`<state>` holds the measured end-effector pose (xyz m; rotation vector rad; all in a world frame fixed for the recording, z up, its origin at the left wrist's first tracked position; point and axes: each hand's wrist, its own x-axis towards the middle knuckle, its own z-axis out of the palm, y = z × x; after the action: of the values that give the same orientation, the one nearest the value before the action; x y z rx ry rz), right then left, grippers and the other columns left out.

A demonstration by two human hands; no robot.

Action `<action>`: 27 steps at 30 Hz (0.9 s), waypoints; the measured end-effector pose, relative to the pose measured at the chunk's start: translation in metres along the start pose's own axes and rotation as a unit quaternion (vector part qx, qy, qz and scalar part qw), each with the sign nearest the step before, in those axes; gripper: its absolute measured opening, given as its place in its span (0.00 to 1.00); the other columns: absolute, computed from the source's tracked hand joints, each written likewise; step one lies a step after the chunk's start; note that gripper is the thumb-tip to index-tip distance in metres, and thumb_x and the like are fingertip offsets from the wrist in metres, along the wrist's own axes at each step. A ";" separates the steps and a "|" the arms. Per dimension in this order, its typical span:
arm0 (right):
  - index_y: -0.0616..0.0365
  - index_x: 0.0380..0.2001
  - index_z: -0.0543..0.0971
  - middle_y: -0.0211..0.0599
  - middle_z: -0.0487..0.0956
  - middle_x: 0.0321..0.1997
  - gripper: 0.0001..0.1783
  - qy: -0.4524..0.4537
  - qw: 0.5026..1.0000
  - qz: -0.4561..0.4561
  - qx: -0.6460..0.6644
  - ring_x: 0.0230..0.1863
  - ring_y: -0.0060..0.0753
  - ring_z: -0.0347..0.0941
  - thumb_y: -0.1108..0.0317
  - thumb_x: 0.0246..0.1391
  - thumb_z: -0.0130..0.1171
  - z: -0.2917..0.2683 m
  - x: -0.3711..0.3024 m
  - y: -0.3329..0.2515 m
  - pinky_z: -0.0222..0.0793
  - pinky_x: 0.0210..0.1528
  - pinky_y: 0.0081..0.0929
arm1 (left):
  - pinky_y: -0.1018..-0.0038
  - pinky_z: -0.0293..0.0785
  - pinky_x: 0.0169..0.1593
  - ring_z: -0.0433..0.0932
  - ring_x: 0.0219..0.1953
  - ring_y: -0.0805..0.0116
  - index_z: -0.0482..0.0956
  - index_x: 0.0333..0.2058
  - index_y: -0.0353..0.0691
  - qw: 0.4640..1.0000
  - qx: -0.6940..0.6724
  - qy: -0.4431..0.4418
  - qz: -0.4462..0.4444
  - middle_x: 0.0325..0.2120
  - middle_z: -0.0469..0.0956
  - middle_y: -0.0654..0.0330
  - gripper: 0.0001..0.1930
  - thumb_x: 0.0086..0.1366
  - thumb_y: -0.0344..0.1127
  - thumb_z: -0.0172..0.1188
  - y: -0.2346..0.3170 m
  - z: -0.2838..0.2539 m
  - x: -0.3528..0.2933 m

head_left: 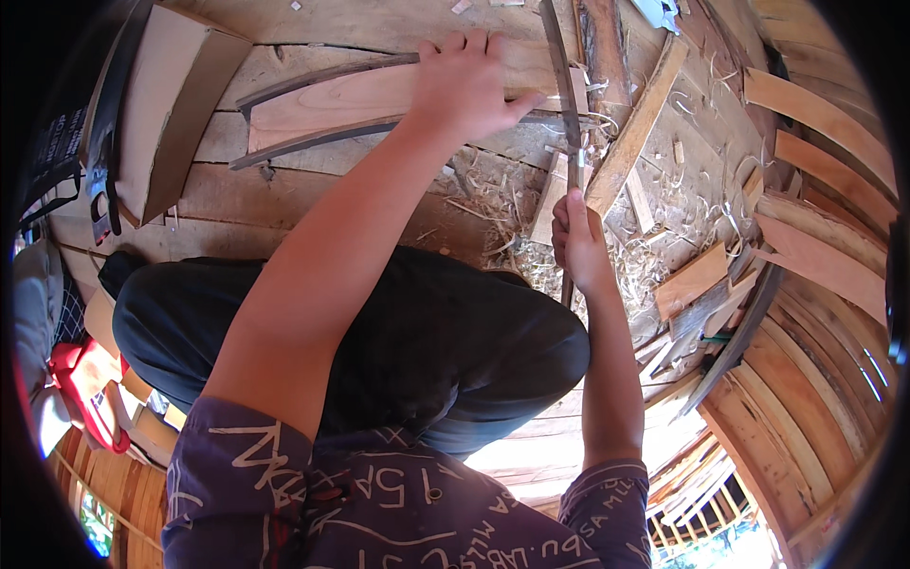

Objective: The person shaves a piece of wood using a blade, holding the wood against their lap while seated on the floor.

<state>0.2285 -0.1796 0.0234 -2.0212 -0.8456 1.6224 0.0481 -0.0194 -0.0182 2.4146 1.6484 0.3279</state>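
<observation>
My left hand (469, 87) spans a pale wooden board (332, 102), fingers over its far edge and thumb pointing right along it. Dark strips run along the board's two long sides. In my right hand (581, 242) is the handle of a long, narrow-bladed machete (567, 95). Its blade stands across the board's right end, pointing away from me. Whether the edge touches the wood, I cannot tell. Below my right fist the handle's end sticks out.
Wood shavings (502, 204) litter the plank floor around a slanting wood strip (645, 123). A handsaw (102, 180) leans by a cardboard box (175, 104) at the left. Curved boards (825, 256) line the right side. My bent legs (445, 351) are close below.
</observation>
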 end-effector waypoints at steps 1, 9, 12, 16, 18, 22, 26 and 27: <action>0.47 0.22 0.60 0.17 0.53 0.14 0.27 0.002 1.000 0.005 0.007 0.11 0.13 0.45 0.39 0.67 0.35 0.001 -0.008 -0.001 0.41 0.12 0.18 | 0.51 0.65 0.51 0.76 0.49 0.53 0.72 0.53 0.36 1.000 -0.003 -0.001 -0.001 0.46 0.77 0.50 0.40 0.55 0.67 0.57 -0.001 -0.001 0.000; 0.52 0.21 0.64 0.19 0.56 0.15 0.28 0.065 0.993 -0.037 -0.092 0.15 0.13 0.49 0.42 0.68 0.38 -0.024 -0.073 0.024 0.44 0.17 0.19 | 0.53 0.63 0.54 0.73 0.52 0.55 0.72 0.53 0.35 0.996 -0.066 0.005 0.053 0.46 0.75 0.52 0.41 0.55 0.68 0.57 0.002 0.000 -0.007; 0.61 0.22 0.69 0.25 0.61 0.16 0.29 0.089 0.985 -0.050 -0.138 0.21 0.19 0.53 0.46 0.68 0.43 -0.018 -0.091 0.008 0.52 0.23 0.28 | 0.52 0.61 0.55 0.72 0.52 0.58 0.74 0.49 0.35 0.994 -0.048 0.065 0.077 0.45 0.75 0.54 0.42 0.53 0.71 0.56 -0.002 -0.003 -0.009; 0.63 0.24 0.71 0.30 0.61 0.16 0.23 0.151 0.962 -0.084 -0.212 0.22 0.22 0.55 0.53 0.65 0.51 0.000 -0.125 -0.024 0.56 0.25 0.29 | 0.55 0.60 0.57 0.73 0.50 0.55 0.69 0.52 0.32 0.987 -0.081 0.083 0.111 0.46 0.74 0.50 0.43 0.52 0.67 0.61 -0.002 -0.041 -0.013; 0.63 0.25 0.72 0.31 0.62 0.15 0.21 0.173 0.957 -0.112 -0.204 0.21 0.22 0.55 0.56 0.63 0.54 0.006 -0.145 -0.029 0.56 0.23 0.29 | 0.55 0.61 0.57 0.73 0.50 0.53 0.69 0.50 0.32 0.984 -0.119 0.062 0.115 0.46 0.73 0.49 0.41 0.50 0.62 0.66 -0.001 -0.070 -0.016; 0.63 0.26 0.73 0.37 0.66 0.13 0.20 0.228 0.930 -0.151 -0.244 0.16 0.32 0.61 0.56 0.61 0.57 0.024 -0.183 -0.026 0.58 0.22 0.34 | 0.57 0.68 0.52 0.77 0.46 0.48 0.65 0.50 0.31 0.978 -0.129 -0.057 0.154 0.44 0.75 0.45 0.39 0.45 0.48 0.72 -0.010 -0.130 -0.031; 0.63 0.25 0.74 0.46 0.69 0.13 0.20 0.234 0.923 -0.169 -0.255 0.16 0.50 0.67 0.56 0.61 0.57 0.055 -0.205 -0.027 0.60 0.22 0.40 | 0.58 0.73 0.47 0.78 0.43 0.44 0.62 0.50 0.28 0.970 -0.119 -0.163 0.133 0.41 0.76 0.40 0.37 0.45 0.41 0.70 -0.036 -0.179 -0.064; 0.63 0.24 0.74 0.47 0.69 0.14 0.20 0.217 0.928 -0.165 -0.255 0.17 0.51 0.68 0.56 0.61 0.57 0.061 -0.208 -0.027 0.60 0.22 0.40 | 0.57 0.74 0.46 0.78 0.43 0.44 0.62 0.49 0.28 0.968 -0.119 -0.182 0.125 0.40 0.76 0.39 0.37 0.45 0.40 0.69 -0.046 -0.189 -0.072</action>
<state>0.1349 -0.3042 0.1760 -2.2812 -1.4365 0.7716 -0.0733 -0.0622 0.1442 2.3275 1.0878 0.1006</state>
